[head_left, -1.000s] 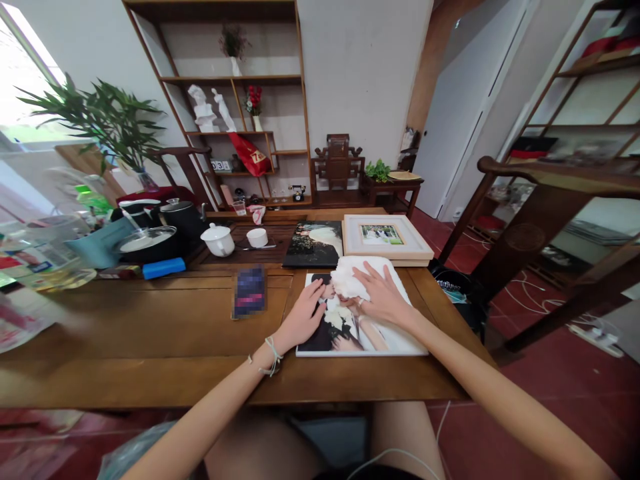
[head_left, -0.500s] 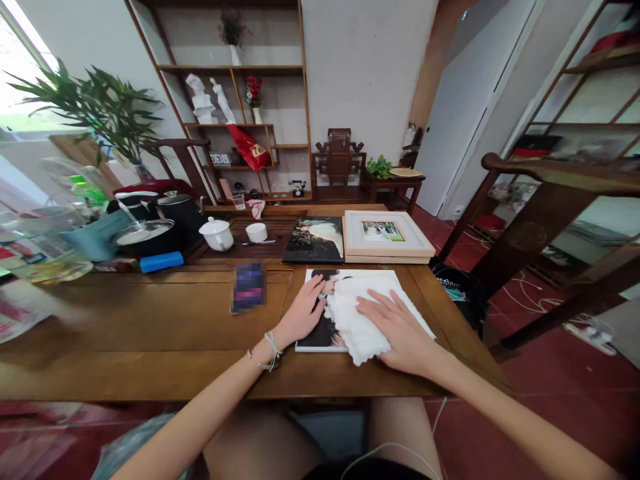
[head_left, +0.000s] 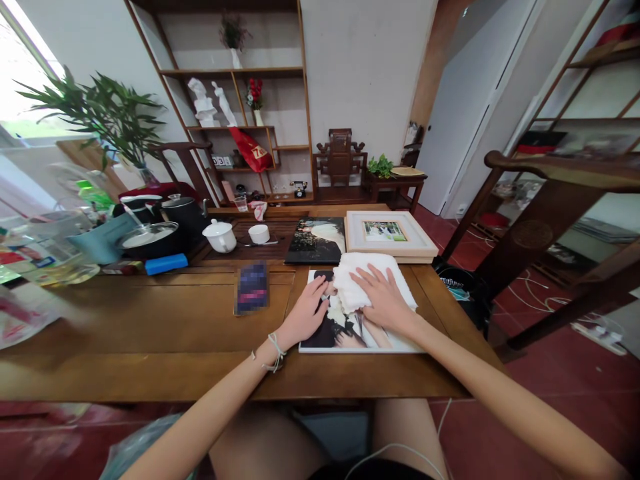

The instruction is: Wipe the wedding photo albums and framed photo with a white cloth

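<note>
A photo print on a thin white-edged panel (head_left: 325, 341) lies flat on the wooden table in front of me. My left hand (head_left: 311, 308) rests on its left side with fingers stretched out. A folded white cloth (head_left: 345, 283) covers the upper part of the panel. Pressing down on this cloth is my right hand (head_left: 383, 297), palm down and fingers spread. The cloth hides much of the picture's top and right; dark clothing and hands in the photo show below it.
Behind the panel lie a dark photo panel (head_left: 315, 241) and a pale wooden picture frame (head_left: 425, 252). A blurred-out dark rectangle (head_left: 253, 288) lies to the left. Farther off stand a lidded white cup (head_left: 219, 237), a small white bowl (head_left: 259, 233) and a blue box (head_left: 166, 263). A wooden chair (head_left: 540, 227) is at right.
My right hand has moved away from me with the cloth, from the panel's right side to its upper edge, uncovering the lower picture. My left hand stays in place on the panel.
</note>
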`<state>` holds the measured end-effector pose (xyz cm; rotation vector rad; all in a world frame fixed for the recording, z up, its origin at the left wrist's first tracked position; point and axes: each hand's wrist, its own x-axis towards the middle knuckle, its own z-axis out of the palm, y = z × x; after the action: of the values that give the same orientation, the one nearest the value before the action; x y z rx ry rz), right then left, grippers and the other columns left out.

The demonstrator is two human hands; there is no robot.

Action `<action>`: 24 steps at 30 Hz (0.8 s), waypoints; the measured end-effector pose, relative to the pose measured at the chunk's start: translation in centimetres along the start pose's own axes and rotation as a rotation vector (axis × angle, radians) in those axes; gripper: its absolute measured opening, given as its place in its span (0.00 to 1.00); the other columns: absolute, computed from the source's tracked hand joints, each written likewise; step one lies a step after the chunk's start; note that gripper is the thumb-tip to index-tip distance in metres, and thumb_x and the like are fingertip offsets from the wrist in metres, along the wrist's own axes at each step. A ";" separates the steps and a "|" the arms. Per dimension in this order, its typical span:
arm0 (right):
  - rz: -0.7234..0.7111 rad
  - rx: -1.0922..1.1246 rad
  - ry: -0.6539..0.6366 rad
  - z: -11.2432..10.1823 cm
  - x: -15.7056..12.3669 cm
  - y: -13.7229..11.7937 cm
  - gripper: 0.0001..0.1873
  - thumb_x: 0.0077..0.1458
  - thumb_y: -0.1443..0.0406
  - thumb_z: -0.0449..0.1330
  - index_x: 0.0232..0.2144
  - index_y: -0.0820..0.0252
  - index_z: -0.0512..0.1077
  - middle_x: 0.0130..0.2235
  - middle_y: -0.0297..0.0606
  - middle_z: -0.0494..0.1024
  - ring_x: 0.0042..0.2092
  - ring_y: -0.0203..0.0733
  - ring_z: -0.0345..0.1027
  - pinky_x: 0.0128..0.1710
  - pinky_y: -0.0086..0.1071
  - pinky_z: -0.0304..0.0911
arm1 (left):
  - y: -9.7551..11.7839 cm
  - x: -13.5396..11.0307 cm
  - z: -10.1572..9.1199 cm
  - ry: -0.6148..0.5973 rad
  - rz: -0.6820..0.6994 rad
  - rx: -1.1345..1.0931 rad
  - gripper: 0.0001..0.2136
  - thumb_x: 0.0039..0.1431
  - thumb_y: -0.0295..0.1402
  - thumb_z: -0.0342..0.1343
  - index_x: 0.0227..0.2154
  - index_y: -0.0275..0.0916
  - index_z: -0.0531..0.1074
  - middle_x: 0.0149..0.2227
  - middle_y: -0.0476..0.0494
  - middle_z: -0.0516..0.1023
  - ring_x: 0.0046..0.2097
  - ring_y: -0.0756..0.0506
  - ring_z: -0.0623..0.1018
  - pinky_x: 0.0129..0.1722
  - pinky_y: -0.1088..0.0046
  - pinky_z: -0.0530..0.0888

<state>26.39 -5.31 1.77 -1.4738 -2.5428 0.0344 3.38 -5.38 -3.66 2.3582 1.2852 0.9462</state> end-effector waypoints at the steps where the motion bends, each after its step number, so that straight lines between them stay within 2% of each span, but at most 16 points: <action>1: -0.010 -0.007 -0.013 -0.1 -0.5 -0.4 0.41 0.46 0.68 0.54 0.65 0.61 0.54 0.67 0.43 0.53 0.68 0.57 0.35 0.62 0.61 0.29 | 0.0 0.0 0.0 0.000 0.002 -0.001 0.21 0.66 0.35 0.44 0.60 0.36 0.60 0.65 0.31 0.58 0.67 0.39 0.57 0.65 0.52 0.56; 8: -0.135 0.019 -0.114 -1.7 -6.6 -3.4 0.46 0.39 0.70 0.54 0.65 0.59 0.54 0.67 0.42 0.53 0.68 0.58 0.33 0.63 0.60 0.28 | 0.1 0.0 -0.1 -0.017 -0.013 -0.002 0.21 0.66 0.34 0.42 0.60 0.34 0.60 0.65 0.31 0.57 0.67 0.39 0.56 0.66 0.52 0.55; 11: -0.165 0.071 -0.125 -2.3 -7.6 -3.5 0.45 0.39 0.69 0.54 0.63 0.56 0.57 0.66 0.38 0.55 0.68 0.54 0.36 0.64 0.57 0.30 | 0.1 0.0 -0.2 -0.042 -0.021 -0.001 0.22 0.66 0.34 0.41 0.60 0.34 0.59 0.66 0.31 0.56 0.67 0.39 0.55 0.66 0.53 0.54; 14: -0.108 0.089 -0.106 -2.3 -6.2 -2.4 0.42 0.40 0.68 0.54 0.62 0.56 0.60 0.65 0.38 0.58 0.67 0.53 0.39 0.64 0.56 0.30 | 0.1 0.0 -0.3 -0.046 -0.030 0.003 0.22 0.66 0.35 0.42 0.61 0.34 0.58 0.66 0.31 0.56 0.67 0.39 0.56 0.66 0.53 0.54; 17: -0.011 0.056 -0.057 -1.6 -3.3 -1.1 0.40 0.42 0.67 0.54 0.61 0.60 0.61 0.65 0.42 0.57 0.67 0.55 0.39 0.63 0.59 0.30 | 0.2 0.1 -0.4 -0.033 -0.019 0.003 0.21 0.66 0.35 0.43 0.60 0.36 0.59 0.65 0.33 0.57 0.67 0.40 0.57 0.66 0.52 0.55; 22: 0.056 -0.021 -0.016 -0.1 1.1 -0.5 0.38 0.48 0.65 0.54 0.63 0.61 0.57 0.68 0.44 0.48 0.67 0.59 0.34 0.61 0.63 0.32 | 0.1 0.1 -0.3 -0.026 -0.015 0.002 0.21 0.66 0.35 0.44 0.60 0.36 0.59 0.65 0.32 0.57 0.67 0.39 0.57 0.65 0.52 0.55; 24: 0.064 -0.045 -0.003 0.2 2.1 -0.7 0.37 0.50 0.64 0.54 0.63 0.61 0.56 0.68 0.44 0.48 0.67 0.59 0.34 0.60 0.64 0.32 | 0.0 0.0 -0.2 -0.018 -0.015 -0.002 0.21 0.66 0.35 0.44 0.60 0.37 0.59 0.65 0.32 0.57 0.67 0.39 0.57 0.65 0.52 0.55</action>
<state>24.72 -3.84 2.03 -1.5720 -2.5137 -0.0109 3.24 -5.33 -3.52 2.3477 1.2925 0.9190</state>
